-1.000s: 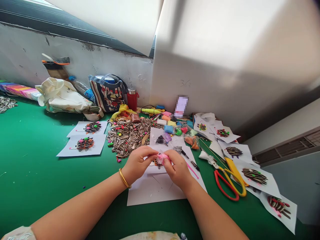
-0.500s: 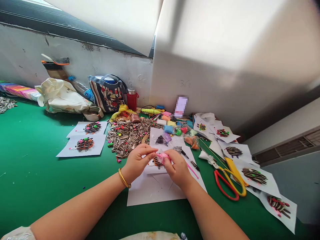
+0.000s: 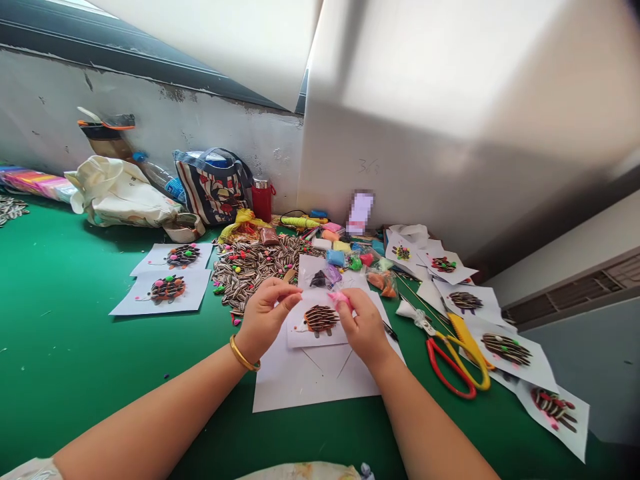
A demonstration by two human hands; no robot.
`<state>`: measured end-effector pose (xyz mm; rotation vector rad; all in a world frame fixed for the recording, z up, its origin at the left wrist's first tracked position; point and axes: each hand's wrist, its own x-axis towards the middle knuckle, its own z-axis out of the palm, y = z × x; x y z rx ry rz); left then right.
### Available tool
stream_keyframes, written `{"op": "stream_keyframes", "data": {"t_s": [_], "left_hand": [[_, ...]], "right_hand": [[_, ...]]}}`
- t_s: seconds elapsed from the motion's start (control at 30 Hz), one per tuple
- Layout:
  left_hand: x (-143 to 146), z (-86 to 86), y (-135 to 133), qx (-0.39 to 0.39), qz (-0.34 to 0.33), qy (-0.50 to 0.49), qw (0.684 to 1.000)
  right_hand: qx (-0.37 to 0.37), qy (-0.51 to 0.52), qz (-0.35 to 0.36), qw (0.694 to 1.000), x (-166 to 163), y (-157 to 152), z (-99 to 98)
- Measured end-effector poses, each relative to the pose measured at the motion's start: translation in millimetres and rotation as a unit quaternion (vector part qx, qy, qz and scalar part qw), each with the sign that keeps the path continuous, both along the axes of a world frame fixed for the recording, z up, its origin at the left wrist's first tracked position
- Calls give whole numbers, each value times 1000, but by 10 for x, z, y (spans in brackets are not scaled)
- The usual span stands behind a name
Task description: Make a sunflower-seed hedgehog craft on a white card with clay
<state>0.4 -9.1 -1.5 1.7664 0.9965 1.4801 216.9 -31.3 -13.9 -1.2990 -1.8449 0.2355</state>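
My right hand (image 3: 364, 325) is closed around a pink lump of modelling clay (image 3: 341, 299), which looks partly wrapped in clear plastic. To its left, my left hand (image 3: 267, 319) has thumb and forefinger pinched together; whatever is between the tips is too small to make out. Below and between both hands lies a hedgehog picture (image 3: 321, 320) made of striped sunflower seeds, with an orange body edge and dark dots on its snout. It rests on a larger white sheet (image 3: 290, 387). A dark pen (image 3: 391, 331) shows beside my right hand.
Behind my hands spreads a pile of sunflower seeds (image 3: 250, 270). Bagged clay pieces (image 3: 336, 258) lie to its right. Scissors (image 3: 453, 357) and several seed pictures (image 3: 506, 350) line the right side. Two finished-looking cards (image 3: 167, 290) lie left. A striped bag (image 3: 213, 187) stands by the wall.
My hands have moved apart, the left slightly left and the right slightly right with the pink clay. The hedgehog picture between them is now uncovered.
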Motion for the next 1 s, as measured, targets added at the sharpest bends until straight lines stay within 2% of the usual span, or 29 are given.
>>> {"op": "stream_keyframes", "data": {"t_s": [0.1,0.2,0.3,0.4,0.47,0.57,0.67,0.73,0.87,1.0], "left_hand": [[20,-15,2,-71,-21,-41,996],[78,-31,-26,-182,-71,-111,974],[126,-25,-53,-278,-126,-188,934],[142,-4,-65,-349,-151,-244,892],[138,2,-66,-378,-155,-263,874],[130,-1,-66,-389,-156,-284,862],[135,-1,-74,-394,-160,-301,854],[145,5,-85,-402,-169,-292,851],[155,9,-107,-401,-214,-265,851],[141,-20,-115,-375,-201,-213,879]], "right_hand": [[23,-27,-99,994,258,181,-91],[10,-47,-177,983,519,375,-217],[-26,-85,-159,983,655,504,-325],[-52,-130,-140,980,652,538,-367],[-42,-149,-156,976,606,515,-341],[12,-143,-178,973,487,420,-231],[85,-104,-118,984,272,254,-81],[109,-81,-71,988,82,114,9],[116,-66,19,991,-273,-145,126],[110,-56,65,990,-423,-269,167]]}}
